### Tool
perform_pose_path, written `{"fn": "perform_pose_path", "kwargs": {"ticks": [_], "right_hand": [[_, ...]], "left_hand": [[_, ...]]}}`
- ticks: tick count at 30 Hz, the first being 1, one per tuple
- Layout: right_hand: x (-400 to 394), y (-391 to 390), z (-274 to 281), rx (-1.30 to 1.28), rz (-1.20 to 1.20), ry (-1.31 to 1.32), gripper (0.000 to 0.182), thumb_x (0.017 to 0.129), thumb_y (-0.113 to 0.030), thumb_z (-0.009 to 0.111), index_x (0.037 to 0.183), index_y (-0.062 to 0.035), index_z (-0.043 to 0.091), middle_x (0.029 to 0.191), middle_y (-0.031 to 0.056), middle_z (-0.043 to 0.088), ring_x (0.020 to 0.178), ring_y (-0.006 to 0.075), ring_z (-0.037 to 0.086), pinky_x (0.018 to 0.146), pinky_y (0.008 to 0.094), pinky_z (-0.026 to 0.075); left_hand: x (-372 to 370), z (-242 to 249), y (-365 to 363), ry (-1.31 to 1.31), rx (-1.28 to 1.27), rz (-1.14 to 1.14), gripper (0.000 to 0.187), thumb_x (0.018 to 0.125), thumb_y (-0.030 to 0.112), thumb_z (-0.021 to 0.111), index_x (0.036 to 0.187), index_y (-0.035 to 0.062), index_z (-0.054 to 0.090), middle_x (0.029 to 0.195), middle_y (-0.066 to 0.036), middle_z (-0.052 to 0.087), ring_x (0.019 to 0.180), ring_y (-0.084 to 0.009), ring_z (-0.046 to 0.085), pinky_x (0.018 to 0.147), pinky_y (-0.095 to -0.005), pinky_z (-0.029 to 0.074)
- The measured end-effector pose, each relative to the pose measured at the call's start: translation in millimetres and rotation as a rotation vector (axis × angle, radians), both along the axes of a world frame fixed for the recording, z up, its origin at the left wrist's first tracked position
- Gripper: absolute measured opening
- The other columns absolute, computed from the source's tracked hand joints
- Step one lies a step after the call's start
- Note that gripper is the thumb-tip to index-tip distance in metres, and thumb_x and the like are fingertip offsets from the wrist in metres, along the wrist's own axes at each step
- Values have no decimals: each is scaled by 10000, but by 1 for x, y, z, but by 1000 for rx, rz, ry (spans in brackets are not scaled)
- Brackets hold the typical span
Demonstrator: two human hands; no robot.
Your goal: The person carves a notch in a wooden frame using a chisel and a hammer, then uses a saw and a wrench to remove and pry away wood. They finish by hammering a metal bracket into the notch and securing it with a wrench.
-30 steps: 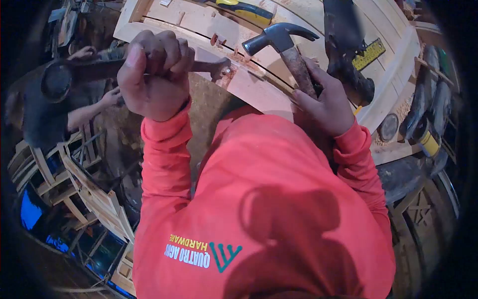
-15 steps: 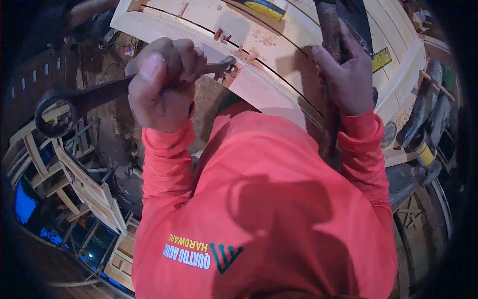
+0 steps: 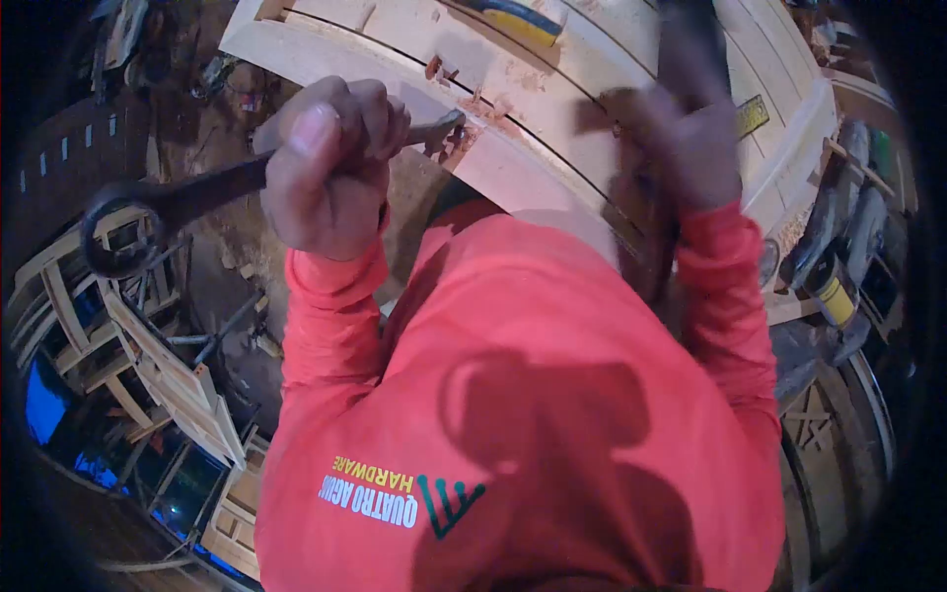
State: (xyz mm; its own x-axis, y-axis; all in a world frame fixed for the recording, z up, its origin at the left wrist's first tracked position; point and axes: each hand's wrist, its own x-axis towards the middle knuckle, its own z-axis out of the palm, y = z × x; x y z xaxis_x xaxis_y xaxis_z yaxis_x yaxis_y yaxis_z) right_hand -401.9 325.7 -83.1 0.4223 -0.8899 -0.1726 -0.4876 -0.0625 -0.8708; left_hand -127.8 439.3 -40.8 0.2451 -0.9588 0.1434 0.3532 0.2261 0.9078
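My left hand [image 3: 330,163] is closed around the shank of a large dark wrench [image 3: 212,187]. The wrench's ring end points left, and its open jaw reaches the edge of a pale wooden panel [image 3: 380,69], by a broken notch with reddish splinters. On the right, my right hand [image 3: 695,148] is over the panel, smeared by motion, so I cannot tell how its fingers sit. A long dark bar [image 3: 659,237] runs beside and under that hand, its upper part blurred. Both arms are in red sleeves.
A yellow-and-dark tool [image 3: 523,20] lies at the panel's far side. Past my right hand is a yellow label [image 3: 752,115]. A yellow container [image 3: 837,301] stands at the right among dark wrapped items. Wooden frames [image 3: 163,365] lean at the lower left.
My right hand has shifted slightly and is now blurred, along with the dark bar near it. My left hand and the wrench stay nearly in place.
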Motion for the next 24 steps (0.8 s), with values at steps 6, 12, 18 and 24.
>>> {"fn": "perform_pose_path", "kwargs": {"ticks": [6, 12, 18, 24], "right_hand": [[-5, -11, 12, -95, 126, -40, 543, 815, -138, 753, 1325, 18, 650, 918, 44, 745, 764, 192, 688, 745, 340, 560], [-15, -43, 21, -79, -239, -16, 624, 879, -206, 766, 1441, -15, 576, 728, -5, 628, 582, 69, 564, 508, 254, 467], [-1, -25, 29, 92, -167, -50, 701, 866, -203, 783, 1489, -10, 526, 711, 3, 618, 560, 77, 560, 505, 255, 463], [-10, -39, 52, -29, -240, -28, 493, 899, -208, 770, 1331, -3, 646, 749, -7, 626, 608, 81, 569, 533, 241, 449]], "left_hand": [[0, -1, 2, -25, -18, 69, 361, 958, 327, 515, 696, 139, 353, 623, 2, 287, 563, -130, 231, 559, -331, 249], [7, -11, 3, 120, -73, 63, 364, 966, 298, 500, 696, 110, 342, 618, -11, 284, 547, -141, 251, 536, -330, 255], [2, -6, 3, 72, -96, 38, 353, 968, 281, 477, 702, 95, 337, 610, -26, 283, 545, -152, 260, 541, -345, 266], [4, -10, 2, 58, -110, 2, 363, 965, 287, 474, 698, 88, 331, 606, -28, 275, 543, -156, 265, 548, -341, 269]]}}
